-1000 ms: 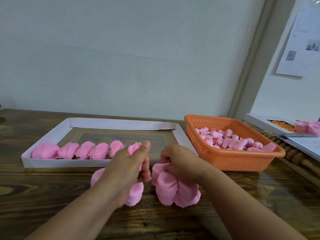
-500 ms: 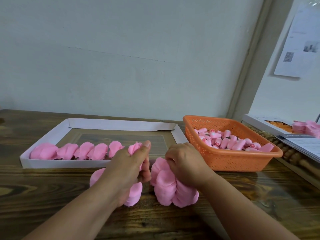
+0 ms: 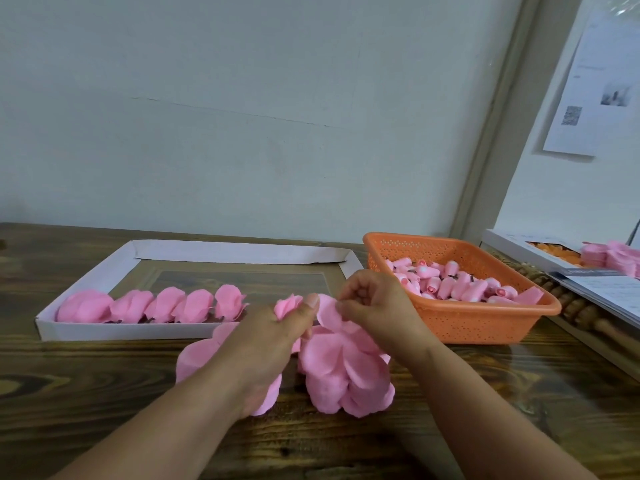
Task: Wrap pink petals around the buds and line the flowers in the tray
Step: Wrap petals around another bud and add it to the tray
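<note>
Your left hand [image 3: 273, 341] grips the half-wrapped flower [image 3: 289, 304] upright, likely so petals lap round it. Your right hand [image 3: 377, 306] pinches one petal [image 3: 327, 311] off the petal pile [image 3: 346, 372] at 6 o'clock. Five finished flowers [image 3: 152, 306] line the white tray [image 3: 114, 330] at 10 o'clock; the buds [image 3: 457, 284] wait in the orange basket [image 3: 485, 323] at 2 o'clock. Dark wooden table [image 3: 86, 393], pale wall [image 3: 242, 116].
</note>
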`<state>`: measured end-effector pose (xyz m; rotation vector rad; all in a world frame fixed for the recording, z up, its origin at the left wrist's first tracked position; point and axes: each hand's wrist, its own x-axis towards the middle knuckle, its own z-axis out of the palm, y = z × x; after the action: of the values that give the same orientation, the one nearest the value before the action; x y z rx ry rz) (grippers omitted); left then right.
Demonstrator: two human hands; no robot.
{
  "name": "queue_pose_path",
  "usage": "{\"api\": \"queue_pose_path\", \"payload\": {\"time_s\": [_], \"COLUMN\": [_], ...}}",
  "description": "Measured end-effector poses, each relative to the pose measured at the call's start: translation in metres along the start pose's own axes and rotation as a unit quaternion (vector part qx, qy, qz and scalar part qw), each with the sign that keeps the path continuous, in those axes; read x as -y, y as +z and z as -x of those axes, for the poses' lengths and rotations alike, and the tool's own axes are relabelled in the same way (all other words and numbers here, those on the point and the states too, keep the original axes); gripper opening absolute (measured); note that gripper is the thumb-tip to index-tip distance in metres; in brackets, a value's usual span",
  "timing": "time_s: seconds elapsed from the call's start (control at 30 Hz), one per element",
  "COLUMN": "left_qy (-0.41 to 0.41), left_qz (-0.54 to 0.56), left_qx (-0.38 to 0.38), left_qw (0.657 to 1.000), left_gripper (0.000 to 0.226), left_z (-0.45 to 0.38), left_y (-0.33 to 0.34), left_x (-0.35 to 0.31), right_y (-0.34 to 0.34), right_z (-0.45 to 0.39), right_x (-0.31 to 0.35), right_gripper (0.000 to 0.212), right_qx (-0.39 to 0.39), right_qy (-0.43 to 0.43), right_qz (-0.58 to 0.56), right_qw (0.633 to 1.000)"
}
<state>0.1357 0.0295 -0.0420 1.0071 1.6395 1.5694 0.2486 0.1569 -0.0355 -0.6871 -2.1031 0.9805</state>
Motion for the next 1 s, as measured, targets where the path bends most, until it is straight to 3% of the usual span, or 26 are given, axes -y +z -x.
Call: {"api": "queue_pose_path", "payload": {"time_s": [0.1, 0.27, 0.43, 0.53, 0.63, 0.73, 0.8, 1.0], "left_qy": [-0.014, -0.038, -0.036, -0.030, -0.010, 0.025, 0.047, 0.054], "left_qz": [0.033, 0.057, 0.046, 0.001, -0.039, -0.074, -0.090, -0.077], "left_qx": [0.034, 0.026, -0.027, -0.049, -0.047, -0.046, -0.037, -0.004], "left_qw": [0.999, 0.997, 0.998, 0.998, 0.998, 0.996, 0.994, 0.996], "left_gripper": [0.045, 0.044, 0.045, 0.050, 0.042, 0.038, 0.039, 0.033], "left_z": [-0.001, -0.005, -0.007, -0.007, -0.008, -0.008, -0.007, -0.006], "left_y": [0.004, 0.006, 0.011, 0.009, 0.009, 0.013, 0.015, 0.010], "left_x": [-0.003, -0.005, -0.002, -0.002, -0.001, -0.003, -0.002, 0.003], "right_y": [0.001, 0.008, 0.015, 0.008, -0.001, -0.004, -0.007, -0.008], "right_z": [-0.001, -0.001, 0.005, 0.007, 0.009, 0.008, 0.005, -0.001], "right_x": [0.007, 0.017, 0.024, 0.031, 0.044, 0.053, 0.058, 0.068], "right_gripper": [0.025, 0.027, 0.026, 0.025, 0.008, 0.022, 0.027, 0.013], "right_qx": [-0.011, -0.047, -0.022, -0.047, 0.036, 0.133, 0.167, 0.230], "right_qy": [-0.006, -0.028, -0.013, -0.040, -0.062, -0.088, -0.107, -0.121], "right_qz": [-0.041, -0.027, -0.060, -0.050, -0.056, 0.052, 0.102, 0.098], "right_qw": [0.999, 0.998, 0.998, 0.997, 0.996, 0.986, 0.975, 0.961]}}
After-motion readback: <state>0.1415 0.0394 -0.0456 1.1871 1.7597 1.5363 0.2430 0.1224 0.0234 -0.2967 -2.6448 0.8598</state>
